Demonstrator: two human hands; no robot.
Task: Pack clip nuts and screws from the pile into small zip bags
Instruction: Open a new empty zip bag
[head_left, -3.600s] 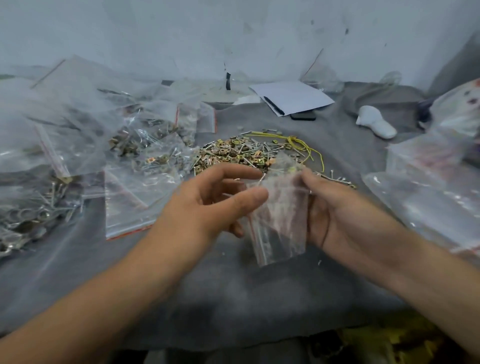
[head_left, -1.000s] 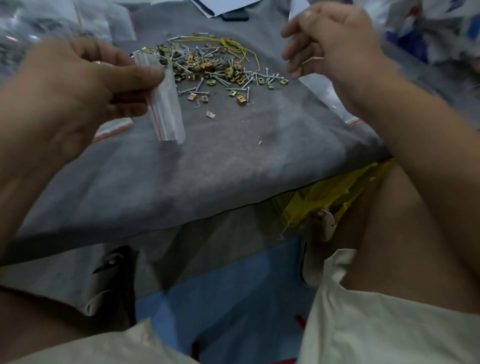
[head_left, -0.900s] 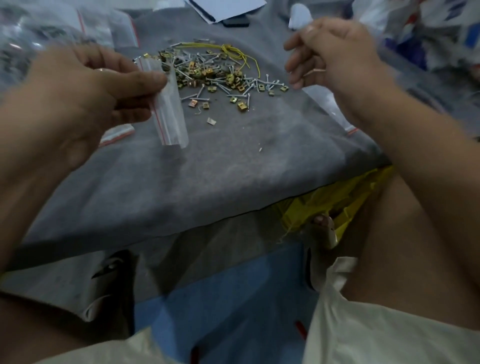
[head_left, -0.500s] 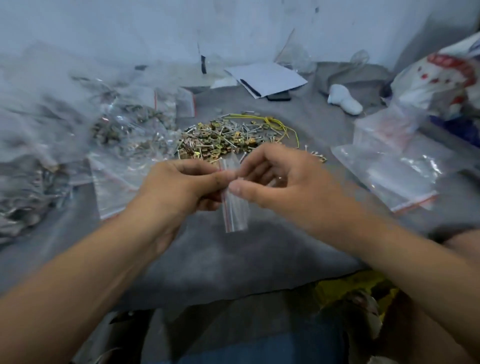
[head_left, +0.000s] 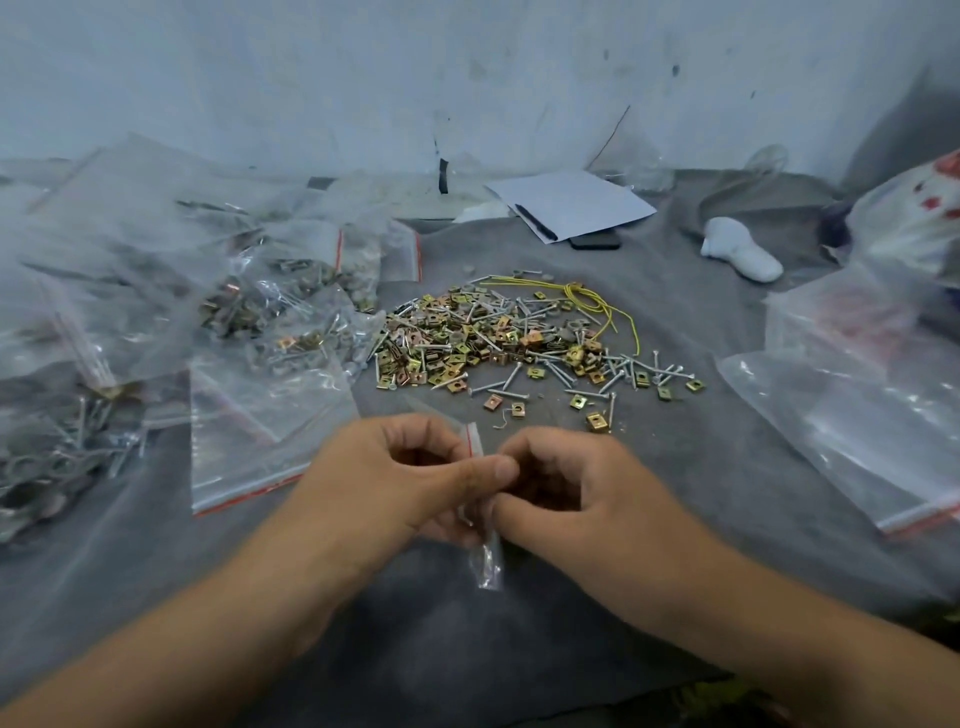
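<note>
A pile of brass clip nuts and silver screws (head_left: 519, 343) lies on the grey cloth (head_left: 675, 467) just beyond my hands. Between them hangs a small clear zip bag (head_left: 485, 558) with a red strip at its mouth. My left hand (head_left: 395, 483) pinches the bag's top with thumb and fingers. My right hand (head_left: 566, 493) has its fingers curled at the bag's mouth, touching the left thumb; I cannot see what they hold. The bag's lower end dangles below both hands.
Filled zip bags (head_left: 291, 322) are heaped at the left, with an empty one (head_left: 249, 447) in front. More empty bags (head_left: 852, 426) lie at the right. White paper with a pen (head_left: 571, 208), a phone and a white object (head_left: 740, 254) sit at the back. A yellow wire (head_left: 597, 306) crosses the pile.
My view rose from my lap back to the table. Both hands came together and dropped nearer to me, the right hand closing onto the bag's mouth held by the left.
</note>
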